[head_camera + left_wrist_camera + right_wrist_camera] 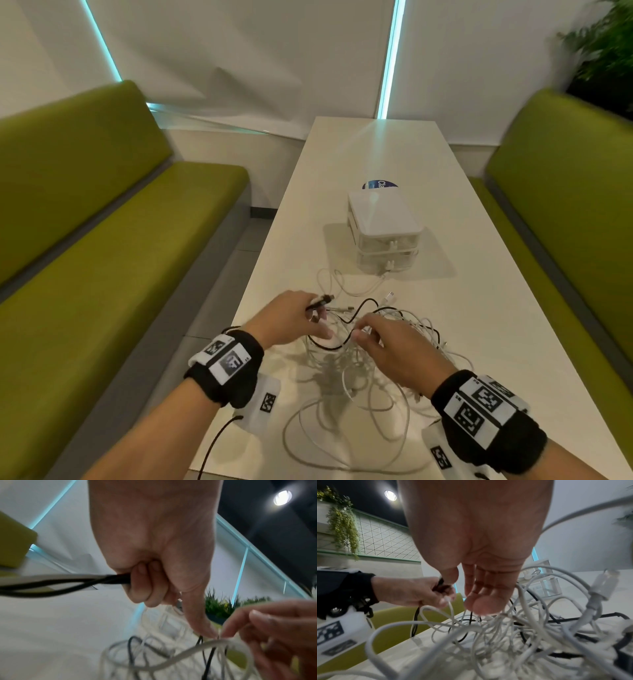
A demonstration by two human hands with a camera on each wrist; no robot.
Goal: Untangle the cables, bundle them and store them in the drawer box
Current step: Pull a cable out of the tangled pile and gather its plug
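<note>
A tangle of white cables (359, 373) with a black cable (365, 301) woven through it lies on the near end of the white table (486, 329). My left hand (301, 318) grips the black cable's plug end (322, 301) in its curled fingers (144, 588), and its index finger reaches down to a white cable (188, 650). My right hand (373, 339) pinches that white cable at the top of the tangle (505, 635), fingertips (228, 630) meeting the left index finger. The white two-drawer box (383, 226) stands farther back, both drawers shut.
A loose white cable (346, 284) trails to the box's front. A blue round sticker (379, 185) lies behind the box. Green benches flank the table on the left (120, 240) and right (565, 205). A plant (609, 51) stands at the far right.
</note>
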